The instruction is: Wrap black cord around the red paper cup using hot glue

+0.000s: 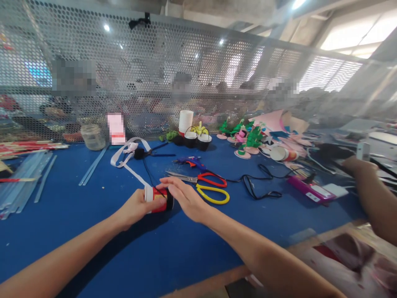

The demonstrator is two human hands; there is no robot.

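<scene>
My left hand [136, 207] is wrapped round a red and white paper cup [156, 194] that lies tilted on its side above the blue table. The cup's right end is covered in black. My right hand [187, 200] reaches in from the other side, fingers stretched out and pressed lightly along the black end. A white ribbon [134, 171] runs from the cup to a loose loop behind it. Thin black cord [148, 167] leads from the cup toward a black bundle [140, 153]. Close by on the right are scissors [214, 186] with red and yellow handles.
Behind the scissors lies a blue glue gun [192, 161]. Clear glue sticks [25, 182] and a jar [93, 137] are left. Stacked cups [186, 121], small black buckets [204, 141] and green ornaments [254, 138] stand behind. A purple power strip [310, 189] and another person's arm [372, 194] are right.
</scene>
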